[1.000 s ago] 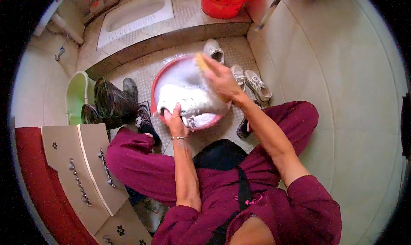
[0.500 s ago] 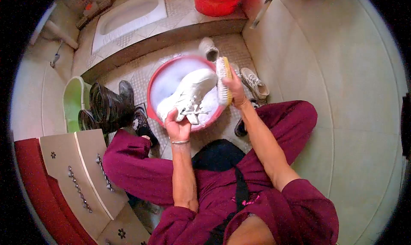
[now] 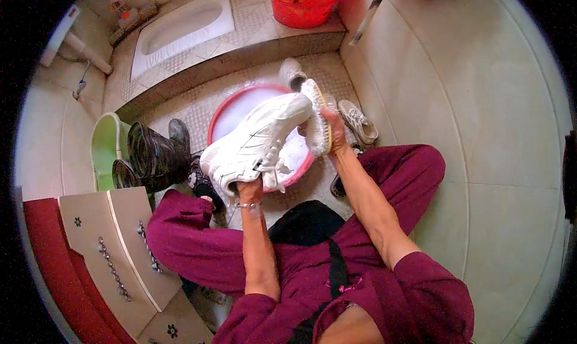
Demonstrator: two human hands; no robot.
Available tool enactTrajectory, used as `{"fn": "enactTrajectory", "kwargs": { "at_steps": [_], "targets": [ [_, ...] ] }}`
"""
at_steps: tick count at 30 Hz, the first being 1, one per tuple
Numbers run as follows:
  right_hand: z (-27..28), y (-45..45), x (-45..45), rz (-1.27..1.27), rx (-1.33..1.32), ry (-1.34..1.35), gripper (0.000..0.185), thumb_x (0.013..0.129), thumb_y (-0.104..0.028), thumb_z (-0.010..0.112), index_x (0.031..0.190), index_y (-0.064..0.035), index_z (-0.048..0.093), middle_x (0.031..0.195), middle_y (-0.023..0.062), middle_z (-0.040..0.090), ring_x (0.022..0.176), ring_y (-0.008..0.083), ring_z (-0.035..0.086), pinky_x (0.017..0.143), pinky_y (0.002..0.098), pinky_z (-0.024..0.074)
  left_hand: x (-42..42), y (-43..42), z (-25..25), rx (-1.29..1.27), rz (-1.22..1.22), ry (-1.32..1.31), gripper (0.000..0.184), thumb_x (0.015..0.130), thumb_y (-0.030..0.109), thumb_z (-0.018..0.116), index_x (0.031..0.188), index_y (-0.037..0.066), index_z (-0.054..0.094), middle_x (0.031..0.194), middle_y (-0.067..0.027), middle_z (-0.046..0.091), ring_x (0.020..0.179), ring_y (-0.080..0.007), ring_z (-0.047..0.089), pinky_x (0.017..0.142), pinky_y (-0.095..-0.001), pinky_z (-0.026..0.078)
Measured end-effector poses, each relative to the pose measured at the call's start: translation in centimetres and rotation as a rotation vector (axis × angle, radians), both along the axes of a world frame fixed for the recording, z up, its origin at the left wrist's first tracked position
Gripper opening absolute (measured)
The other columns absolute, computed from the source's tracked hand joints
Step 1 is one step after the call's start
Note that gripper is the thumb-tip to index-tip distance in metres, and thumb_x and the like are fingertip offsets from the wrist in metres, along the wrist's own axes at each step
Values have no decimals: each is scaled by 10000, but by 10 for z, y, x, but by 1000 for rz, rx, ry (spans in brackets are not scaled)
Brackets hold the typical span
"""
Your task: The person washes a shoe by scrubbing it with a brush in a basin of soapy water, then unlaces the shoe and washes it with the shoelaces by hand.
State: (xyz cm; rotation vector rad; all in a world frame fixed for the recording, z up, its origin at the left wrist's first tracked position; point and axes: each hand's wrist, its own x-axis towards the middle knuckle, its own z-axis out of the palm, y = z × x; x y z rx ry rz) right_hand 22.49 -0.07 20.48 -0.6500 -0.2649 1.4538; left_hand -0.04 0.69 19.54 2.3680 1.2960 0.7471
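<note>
A wet white sneaker (image 3: 249, 136) is raised over a pink basin (image 3: 217, 116) of sudsy water, its toe pointing up and right. My left hand (image 3: 250, 191) holds it at the ankle opening, with the fingers hidden by the shoe. In my right hand (image 3: 335, 131) is a scrub brush (image 3: 317, 116), its white bristles facing left and its yellow back against my palm. The bristles touch or nearly touch the toe.
Beyond the basin lies another white shoe (image 3: 291, 73), and light sneakers (image 3: 359, 121) rest by the right wall. Dark boots (image 3: 153, 154) and a green bucket (image 3: 107, 145) stand left, near a drawer cabinet (image 3: 102, 242). A red bucket (image 3: 305, 4) sits on the raised step.
The sneaker has come closer and turned, and my left hand has shifted to its opening. The brush has moved slightly down, against or beside the toe.
</note>
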Motion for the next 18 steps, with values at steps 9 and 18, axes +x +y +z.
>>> {"fn": "enactTrajectory", "kwargs": {
  "at_steps": [9, 18],
  "targets": [
    [27, 16, -7, -40, 36, -88, 425, 765, -356, 544, 997, 0, 527, 809, 91, 572, 659, 192, 551, 581, 286, 471, 18, 28, -16, -88, -90, 362, 381, 858, 215, 450, 1181, 12, 450, 1196, -149, 467, 1103, -251, 433, 966, -361, 312],
    [27, 30, -3, 55, 27, -168, 425, 763, -292, 546, 1065, 4, 499, 827, 74, 578, 647, 157, 565, 527, 262, 487, 49, 66, -36, -140, 46, 245, 392, 868, 224, 434, 1200, 15, 424, 1213, -143, 450, 1115, -250, 422, 973, -358, 307]
  ]
}}
